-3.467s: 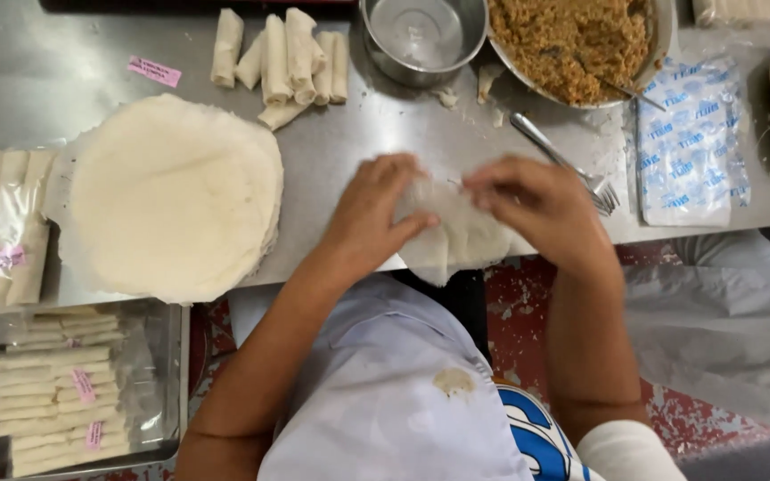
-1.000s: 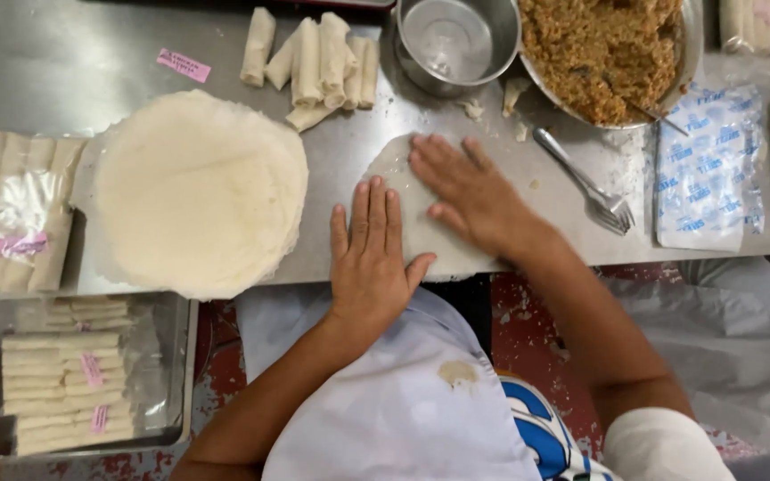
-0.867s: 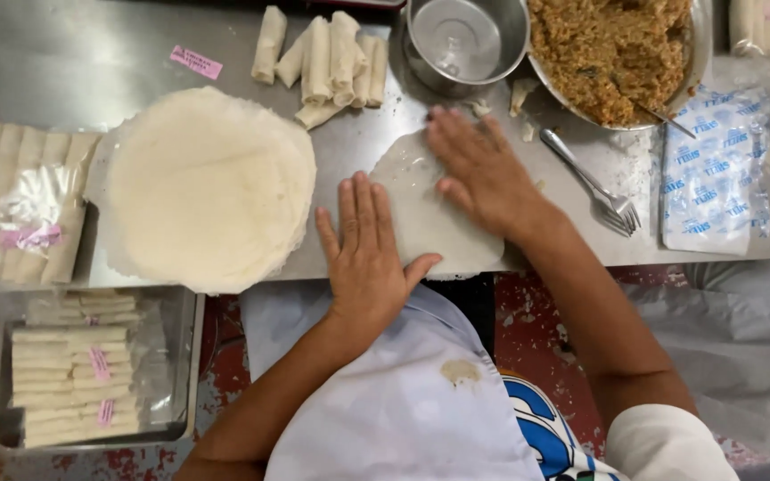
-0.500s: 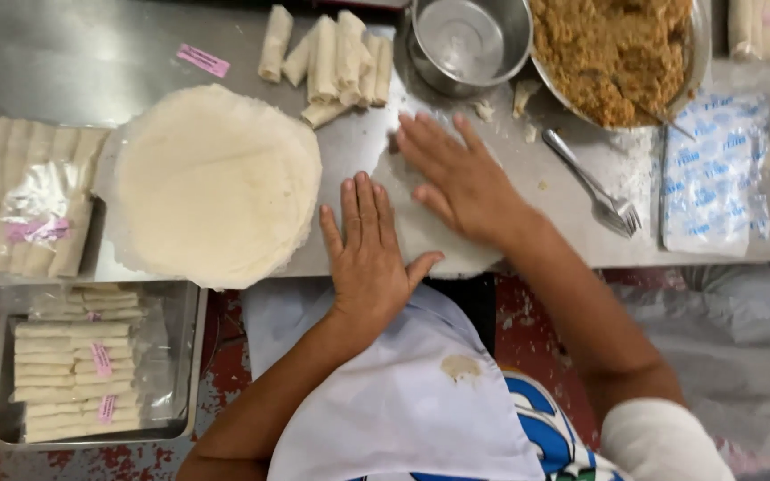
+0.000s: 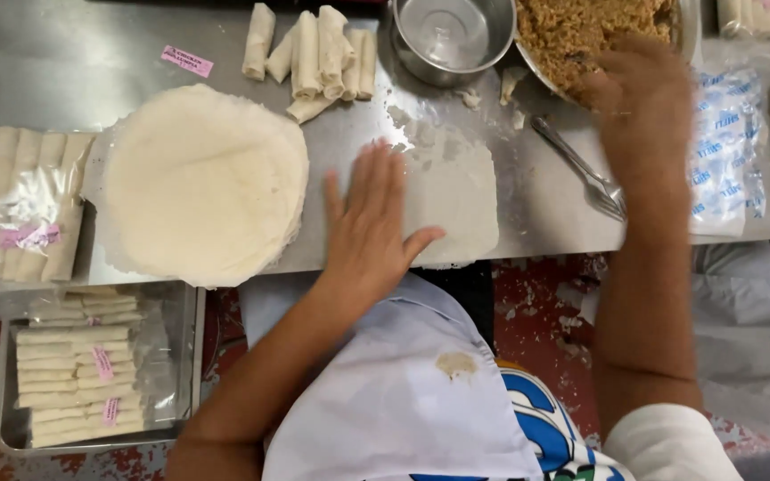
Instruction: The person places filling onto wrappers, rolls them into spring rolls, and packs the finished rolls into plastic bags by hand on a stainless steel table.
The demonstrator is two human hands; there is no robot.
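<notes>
Wrapper [image 5: 452, 191] flat under open left hand [image 5: 369, 223] | right hand [image 5: 642, 100] blurred, grip unclear, well apart

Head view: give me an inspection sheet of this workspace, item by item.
Surface: steel table, smeared and crumbed near the bowls.
Job's things: one wrapper spread flat at the table's front edge; bowl of filling behind it; fork beside it.
Clutter: stack of wrappers; finished rolls; empty steel bowl; bagged rolls; tray of packed rolls below the table; printed plastic packet.
Grips: left hand flat on the wrapper's left edge; right hand blurred, over the filling bowl's rim, holding nothing that can be made out.
Cables: nothing seen.
Surroundings: worn red floor.
</notes>
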